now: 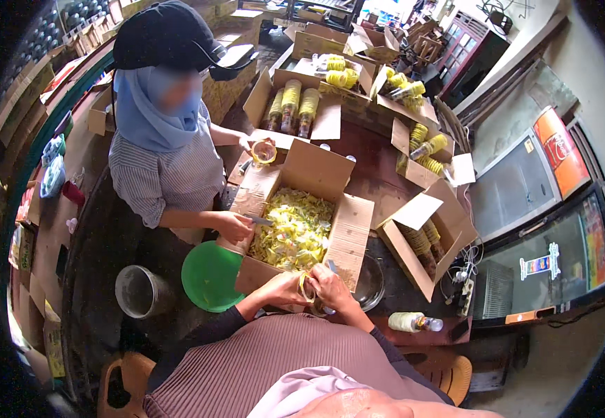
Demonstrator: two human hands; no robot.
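Note:
Just above my lap, my left hand (285,288) is closed on a yellow-edged round piece (307,287), largely covered by fingers. Right beside it, my right hand (334,287) is closed round a slim knife-like tool; its grey tip (331,266) shows above the fingers, but its handle is hidden. Both hands meet at the near edge of an open cardboard box (250,276) full of yellow and pale scraps (294,230). Across the box, a person holds a yellow-brown ring (264,151) in one hand and a flat grey blade (259,221) in the other.
A green basin (208,277) and a grey bucket (139,291) stand left of the box. To the right lies a wrapped stack with a clear end (414,322). Several open cartons (424,254) of yellow cup stacks line the table, near a glass-door cooler (543,261).

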